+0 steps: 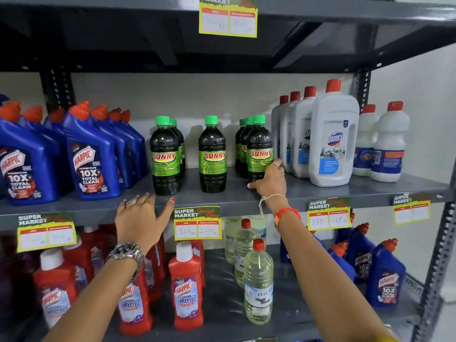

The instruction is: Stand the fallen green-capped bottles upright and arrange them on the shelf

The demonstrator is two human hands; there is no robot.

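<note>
On shelf (345, 191), right hand (270, 180) gripping upright bottle (259, 149)

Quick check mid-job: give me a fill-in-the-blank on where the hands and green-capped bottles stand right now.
1. The right hand grips the front bottle of the ____ most green-capped group.
2. The left hand rests on the shelf edge, holding ____.
3. Every green-capped bottle in view stands ____.
4. The middle bottle stands ____, apart from both groups.

Missing words: right; nothing; upright; alone

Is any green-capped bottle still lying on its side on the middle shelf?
No. Every visible green-capped bottle stands upright on the shelf, and the right hand rests against the front right one.
</note>
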